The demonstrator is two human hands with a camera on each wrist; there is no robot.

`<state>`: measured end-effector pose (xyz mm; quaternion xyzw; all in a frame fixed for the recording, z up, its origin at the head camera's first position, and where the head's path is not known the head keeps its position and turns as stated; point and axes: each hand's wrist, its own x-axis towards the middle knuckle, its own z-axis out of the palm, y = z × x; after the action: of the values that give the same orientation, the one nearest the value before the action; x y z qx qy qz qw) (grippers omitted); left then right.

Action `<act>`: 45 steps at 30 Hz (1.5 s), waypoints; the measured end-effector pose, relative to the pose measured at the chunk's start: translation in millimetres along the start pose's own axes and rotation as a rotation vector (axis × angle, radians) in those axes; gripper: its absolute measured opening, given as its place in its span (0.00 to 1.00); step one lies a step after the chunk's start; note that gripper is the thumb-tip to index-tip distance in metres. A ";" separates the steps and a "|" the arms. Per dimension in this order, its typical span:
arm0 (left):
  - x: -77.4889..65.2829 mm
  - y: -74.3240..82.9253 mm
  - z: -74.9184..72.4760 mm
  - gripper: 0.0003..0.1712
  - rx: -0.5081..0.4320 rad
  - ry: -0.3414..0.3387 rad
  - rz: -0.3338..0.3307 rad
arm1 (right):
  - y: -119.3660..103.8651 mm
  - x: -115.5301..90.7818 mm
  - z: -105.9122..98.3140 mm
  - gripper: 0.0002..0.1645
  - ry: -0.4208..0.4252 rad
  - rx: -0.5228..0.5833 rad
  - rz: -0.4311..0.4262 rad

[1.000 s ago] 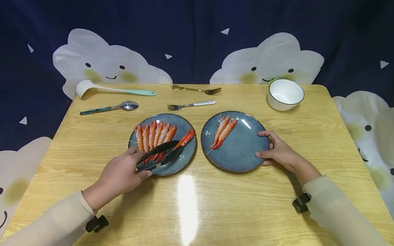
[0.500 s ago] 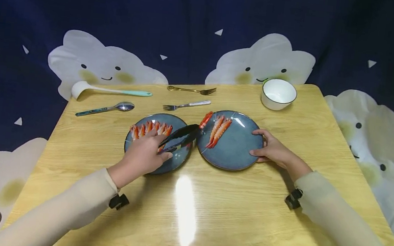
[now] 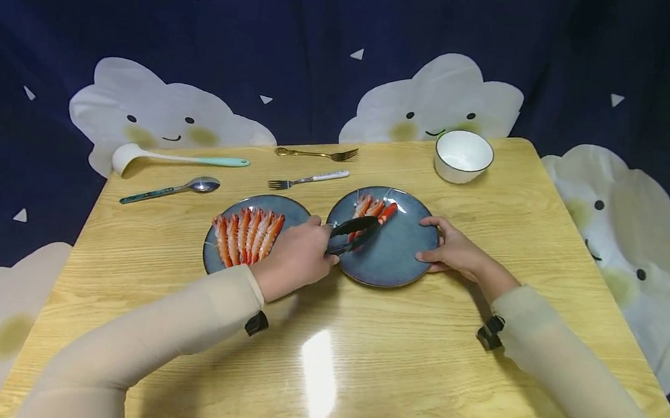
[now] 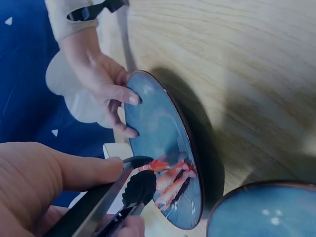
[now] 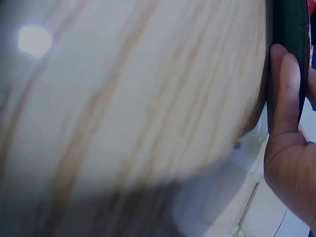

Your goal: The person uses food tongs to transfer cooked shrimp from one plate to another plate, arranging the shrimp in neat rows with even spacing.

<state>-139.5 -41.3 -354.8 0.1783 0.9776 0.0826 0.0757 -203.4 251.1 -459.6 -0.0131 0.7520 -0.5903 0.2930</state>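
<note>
My left hand (image 3: 301, 254) grips black tongs (image 3: 358, 226), which reach over the right blue plate (image 3: 393, 266). At their tips is a red-orange shrimp (image 3: 390, 211), held over or against this plate, beside two other shrimp (image 4: 171, 183); whether it touches the plate I cannot tell. With thumb and fingers, my right hand (image 3: 458, 252) holds the right rim of the same plate; the right wrist view shows fingers (image 5: 287, 84) along its underside. On the left blue plate (image 3: 294, 210) several shrimp (image 3: 247, 232) lie in a row, and my left hand covers part of its right side.
Behind the plates lie a gold fork (image 3: 316, 154), a white-handled fork (image 3: 310, 179), a spoon (image 3: 171, 190) and a white ladle (image 3: 181, 158) with a mint handle. A white bowl (image 3: 463, 156) stands at the back right of the wooden table (image 3: 219, 374).
My left hand has moved right, carrying the shrimp in the tongs from above the left plate to the right plate. My right hand still holds the rim; the head view has shifted slightly.
</note>
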 end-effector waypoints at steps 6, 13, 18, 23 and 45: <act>5.4 7.3 7.9 0.21 0.026 -0.042 0.014 | -1.2 0.1 1.0 0.45 -0.001 0.004 0.000; 6.1 4.9 7.6 0.28 -0.013 -0.101 -0.045 | -0.5 -0.4 1.0 0.46 -0.019 0.030 -0.015; 8.6 -4.4 3.3 0.29 -0.064 -0.079 -0.056 | -2.7 -1.6 -0.7 0.45 -0.018 0.040 -0.008; 13.4 -9.6 2.4 0.28 -0.175 -0.141 -0.074 | -3.8 -1.0 -1.1 0.45 -0.032 0.054 0.004; 35.9 -33.9 0.3 0.20 -0.857 -0.507 -0.282 | -0.6 -0.9 0.7 0.45 -0.018 0.048 -0.017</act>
<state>-184.0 -59.5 -365.8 0.0120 0.8213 0.4190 0.3870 -202.5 250.7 -458.8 -0.0178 0.7347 -0.6107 0.2949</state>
